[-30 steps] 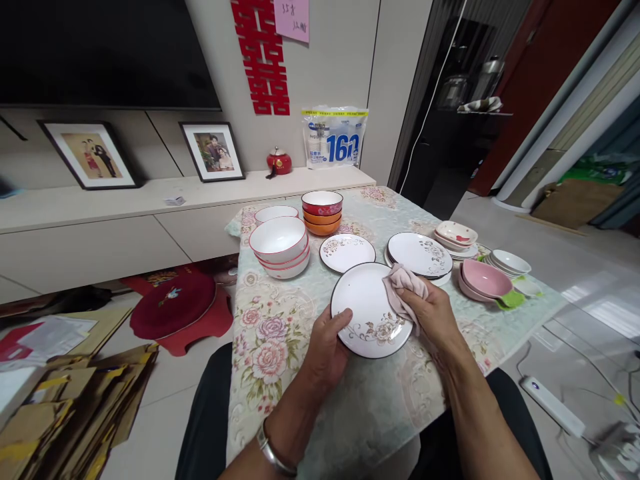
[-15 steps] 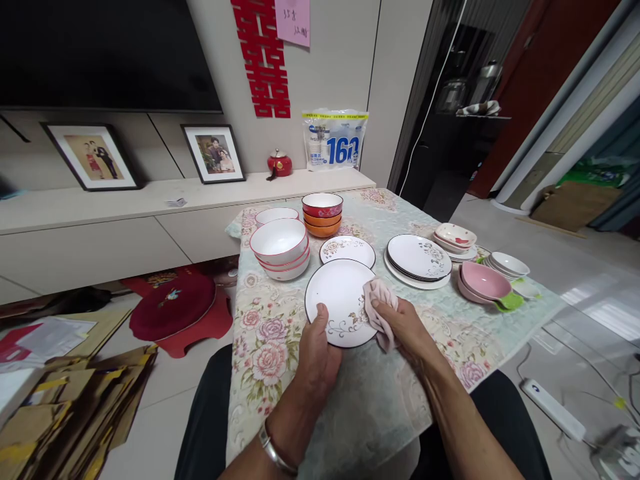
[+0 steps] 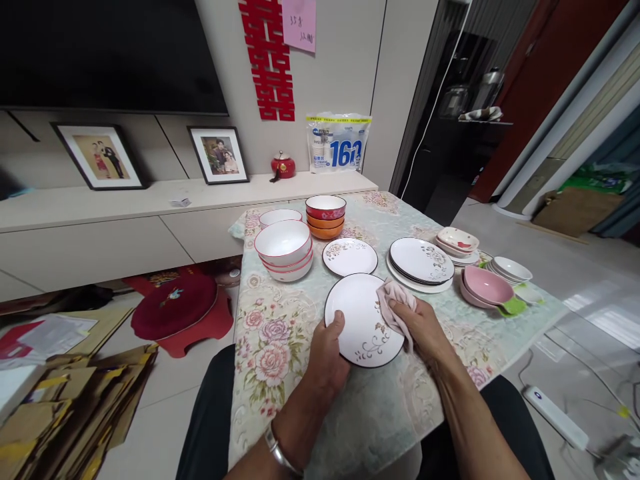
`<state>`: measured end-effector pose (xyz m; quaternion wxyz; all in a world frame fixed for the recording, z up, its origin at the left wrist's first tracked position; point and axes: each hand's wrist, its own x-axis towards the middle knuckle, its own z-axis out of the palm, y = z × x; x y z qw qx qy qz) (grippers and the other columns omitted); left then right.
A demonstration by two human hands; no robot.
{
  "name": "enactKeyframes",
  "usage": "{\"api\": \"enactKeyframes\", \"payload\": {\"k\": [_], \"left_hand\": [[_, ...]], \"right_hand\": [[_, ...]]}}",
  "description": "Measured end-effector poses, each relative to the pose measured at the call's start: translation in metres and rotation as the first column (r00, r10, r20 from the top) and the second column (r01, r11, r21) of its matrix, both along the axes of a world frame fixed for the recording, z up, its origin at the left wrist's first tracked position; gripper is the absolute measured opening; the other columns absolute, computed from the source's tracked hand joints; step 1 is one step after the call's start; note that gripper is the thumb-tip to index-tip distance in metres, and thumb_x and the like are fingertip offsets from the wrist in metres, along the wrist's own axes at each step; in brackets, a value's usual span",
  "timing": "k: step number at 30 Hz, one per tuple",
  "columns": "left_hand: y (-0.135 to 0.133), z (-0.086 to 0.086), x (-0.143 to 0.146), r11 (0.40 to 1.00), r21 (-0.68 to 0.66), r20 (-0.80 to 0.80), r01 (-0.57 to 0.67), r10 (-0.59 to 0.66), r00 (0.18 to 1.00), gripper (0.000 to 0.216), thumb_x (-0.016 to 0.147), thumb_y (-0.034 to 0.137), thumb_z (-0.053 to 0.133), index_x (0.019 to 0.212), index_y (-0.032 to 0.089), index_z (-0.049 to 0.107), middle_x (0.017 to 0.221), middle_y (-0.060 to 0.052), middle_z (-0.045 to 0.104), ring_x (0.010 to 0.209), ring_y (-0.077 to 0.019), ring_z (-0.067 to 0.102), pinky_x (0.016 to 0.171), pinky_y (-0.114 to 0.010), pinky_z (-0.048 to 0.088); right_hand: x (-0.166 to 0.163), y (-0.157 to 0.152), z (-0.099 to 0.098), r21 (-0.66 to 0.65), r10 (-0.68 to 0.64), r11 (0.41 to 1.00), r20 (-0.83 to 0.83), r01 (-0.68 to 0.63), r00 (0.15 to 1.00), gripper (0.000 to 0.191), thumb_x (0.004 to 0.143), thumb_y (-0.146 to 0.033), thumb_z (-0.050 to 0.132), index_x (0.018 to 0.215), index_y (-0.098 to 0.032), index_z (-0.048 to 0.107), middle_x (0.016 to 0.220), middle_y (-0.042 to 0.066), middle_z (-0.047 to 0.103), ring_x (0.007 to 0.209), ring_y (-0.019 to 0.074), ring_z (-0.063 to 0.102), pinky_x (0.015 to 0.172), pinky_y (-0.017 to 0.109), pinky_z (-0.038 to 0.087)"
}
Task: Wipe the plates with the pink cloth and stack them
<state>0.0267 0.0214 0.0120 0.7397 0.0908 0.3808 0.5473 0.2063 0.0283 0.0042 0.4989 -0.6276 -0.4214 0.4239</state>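
Note:
Tilted above the table's front half is a white plate (image 3: 357,320) with a dark rim and a brown floral pattern. My left hand (image 3: 327,353) grips its left edge, thumb on the upper face and the other fingers underneath. A pale pink cloth (image 3: 396,303) is bunched in my right hand (image 3: 420,327) and presses against the plate's right rim. Just beyond it, a similar patterned plate (image 3: 350,257) lies on the floral tablecloth (image 3: 280,340). To the right sits a stack of such plates (image 3: 421,260).
White bowls with red rims (image 3: 284,243) are stacked at left, with red and orange bowls (image 3: 325,217) behind. Pink bowls (image 3: 486,287), small white bowls (image 3: 511,268) and patterned dishes (image 3: 457,239) stand at right. A red stool (image 3: 175,303) and flattened cardboard (image 3: 75,407) are on the floor at left.
Both hands have shifted right and slightly nearer with the plate, which now overlaps less of the plate behind it. The cloth stays on its right rim. The camera view has moved slightly.

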Motion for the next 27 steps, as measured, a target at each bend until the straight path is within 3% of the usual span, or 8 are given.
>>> {"api": "enactKeyframes", "payload": {"k": [6, 10, 12, 16, 19, 23, 25, 27], "left_hand": [[0.003, 0.002, -0.001, 0.981, 0.019, -0.008, -0.192, 0.193, 0.981, 0.048, 0.088, 0.017, 0.062, 0.135, 0.008, 0.055, 0.106, -0.017, 0.077, 0.092, -0.0276, 0.075, 0.092, -0.044, 0.058], [0.008, 0.002, -0.004, 0.964, -0.005, -0.009, -0.267, 0.267, 0.964, 0.046, 0.089, 0.017, 0.061, 0.135, 0.011, 0.057, 0.109, -0.016, 0.077, 0.095, -0.0270, 0.075, 0.095, -0.045, 0.057], [0.010, 0.002, -0.006, 0.958, -0.028, -0.008, -0.285, 0.285, 0.959, 0.046, 0.090, 0.017, 0.060, 0.135, 0.012, 0.057, 0.112, -0.016, 0.076, 0.099, -0.0271, 0.074, 0.096, -0.045, 0.056], [0.012, 0.003, -0.009, 0.965, -0.054, 0.032, -0.257, 0.258, 0.965, 0.048, 0.091, 0.020, 0.060, 0.138, 0.013, 0.056, 0.119, -0.016, 0.073, 0.106, -0.0286, 0.071, 0.101, -0.047, 0.053], [0.011, 0.004, -0.009, 0.981, -0.047, 0.085, -0.187, 0.190, 0.978, 0.047, 0.092, 0.021, 0.057, 0.138, 0.013, 0.056, 0.120, -0.017, 0.073, 0.108, -0.0295, 0.071, 0.103, -0.049, 0.051], [0.008, 0.004, -0.008, 0.994, -0.016, 0.111, -0.108, 0.109, 0.988, 0.049, 0.090, 0.021, 0.060, 0.138, 0.011, 0.055, 0.119, -0.019, 0.073, 0.112, -0.0316, 0.069, 0.103, -0.051, 0.051], [0.007, 0.003, -0.007, 0.997, -0.029, 0.098, -0.075, 0.078, 0.992, 0.049, 0.088, 0.019, 0.062, 0.136, 0.010, 0.057, 0.118, -0.019, 0.073, 0.112, -0.0323, 0.069, 0.101, -0.051, 0.052], [0.006, 0.002, -0.005, 0.997, -0.051, 0.083, -0.052, 0.056, 0.995, 0.049, 0.085, 0.017, 0.065, 0.133, 0.009, 0.059, 0.116, -0.018, 0.074, 0.110, -0.0323, 0.069, 0.100, -0.050, 0.053]], "right_hand": [[-0.022, -0.009, -0.004, -0.126, 0.192, 0.967, -0.205, -0.220, 0.960, 0.045, 0.079, -0.060, 0.068, 0.082, -0.015, 0.064, 0.060, 0.002, 0.063, 0.048, 0.0166, 0.057, 0.045, 0.028, 0.046], [-0.005, -0.020, 0.008, -0.187, 0.461, 0.858, -0.129, -0.478, 0.878, 0.046, 0.082, -0.061, 0.065, 0.078, -0.015, 0.064, 0.059, 0.001, 0.062, 0.044, 0.0120, 0.052, 0.040, 0.023, 0.040], [0.009, -0.023, 0.015, -0.179, 0.527, 0.832, -0.047, -0.526, 0.849, 0.043, 0.082, -0.057, 0.067, 0.087, -0.015, 0.068, 0.071, 0.003, 0.068, 0.057, 0.0154, 0.060, 0.051, 0.025, 0.047], [0.023, -0.016, 0.013, -0.003, 0.258, 0.961, 0.385, -0.278, 0.886, 0.055, 0.079, -0.048, 0.070, 0.127, -0.021, 0.065, 0.120, 0.010, 0.068, 0.111, 0.0313, 0.061, 0.094, 0.044, 0.049], [0.019, -0.013, 0.008, 0.027, 0.234, 0.951, 0.583, -0.307, 0.778, 0.084, 0.069, -0.040, 0.079, 0.147, -0.025, 0.050, 0.131, 0.011, 0.062, 0.120, 0.0341, 0.055, 0.102, 0.049, 0.043], [0.019, -0.020, 0.015, 0.003, 0.524, 0.816, 0.419, -0.578, 0.742, 0.077, 0.075, -0.041, 0.078, 0.146, -0.027, 0.051, 0.134, 0.009, 0.062, 0.122, 0.0298, 0.055, 0.104, 0.043, 0.043], [0.028, -0.023, 0.020, -0.005, 0.433, 0.890, 0.323, -0.456, 0.841, 0.063, 0.080, -0.046, 0.072, 0.138, -0.026, 0.060, 0.124, 0.009, 0.068, 0.107, 0.0270, 0.062, 0.092, 0.039, 0.050], [0.037, -0.024, 0.021, -0.012, 0.215, 0.976, 0.266, -0.220, 0.940, 0.050, 0.084, -0.052, 0.066, 0.124, -0.022, 0.069, 0.105, 0.008, 0.073, 0.079, 0.0202, 0.064, 0.069, 0.031, 0.051]]}}
